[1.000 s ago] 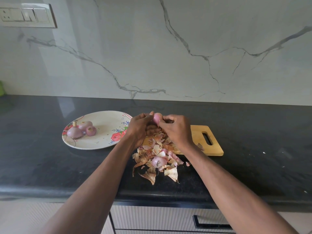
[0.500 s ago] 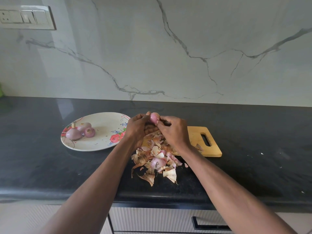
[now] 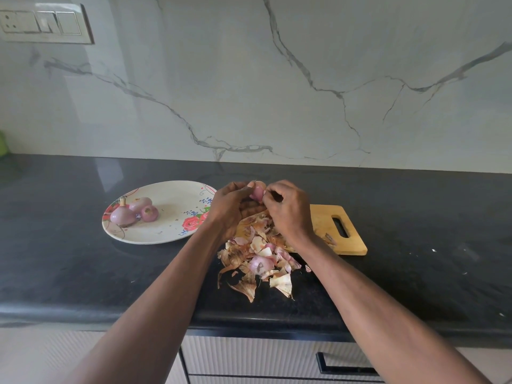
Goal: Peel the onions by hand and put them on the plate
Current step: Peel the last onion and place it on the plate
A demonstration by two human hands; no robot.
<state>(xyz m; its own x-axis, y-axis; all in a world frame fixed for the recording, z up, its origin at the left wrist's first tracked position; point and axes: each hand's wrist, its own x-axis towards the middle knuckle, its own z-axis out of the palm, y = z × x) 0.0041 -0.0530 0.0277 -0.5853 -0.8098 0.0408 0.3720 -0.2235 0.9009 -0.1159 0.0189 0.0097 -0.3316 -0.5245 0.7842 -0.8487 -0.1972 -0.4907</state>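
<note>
Above the far end of the board (image 3: pixel 327 225), I see both hands raised off the desk (image 3: pixel 83 261) with a small onion (image 3: pixel 257 191) between them. My left hand (image 3: pixel 228 206) curls under and round the bulb, thumb at its top, so that grip is closed on the onion. My right hand (image 3: pixel 288 207) sits just to the right, fingers bent, fingertips pinching at the onion's right flank, where I judge a strip of skin is being pulled; the skin itself is too small to make out. Which way the bulb's long axis runs I cannot tell, since little of it shows. Both forearms converge from the near edge, wrists slightly bent, hands touching the bulb from either side. The plate (image 3: pixel 171 189) lies to the left, just beside the left hand, with three peeled onions (image 3: pixel 133 210) at its left part, so I judge the left hand better placed for the drop. Peelings (image 3: pixel 257 261) lie heaped below the hands, and one more bulb (image 3: pixel 260 265) rests among them, not yet on the plate.
</note>
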